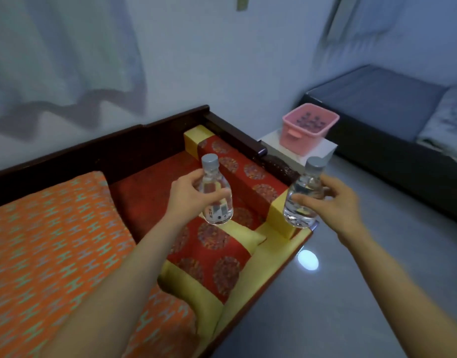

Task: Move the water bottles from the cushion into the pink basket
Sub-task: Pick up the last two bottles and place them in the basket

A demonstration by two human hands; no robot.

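Note:
My left hand (188, 196) grips a small clear water bottle (217, 205) with a grey cap, held upright above the red and yellow cushion (214, 257). In my right hand (336, 200) is a second clear bottle (301, 210), also upright, over the sofa's right end. The pink basket (308, 126) stands beyond both bottles on a small white table (318, 151), and nothing shows inside it.
The dark wooden sofa frame (150, 133) runs behind the cushion, with a red bolster (248, 177) along the armrest. An orange patterned cushion (49, 241) lies at the left. A grey couch (392, 120) stands at the right, with glossy floor (351, 280) in front.

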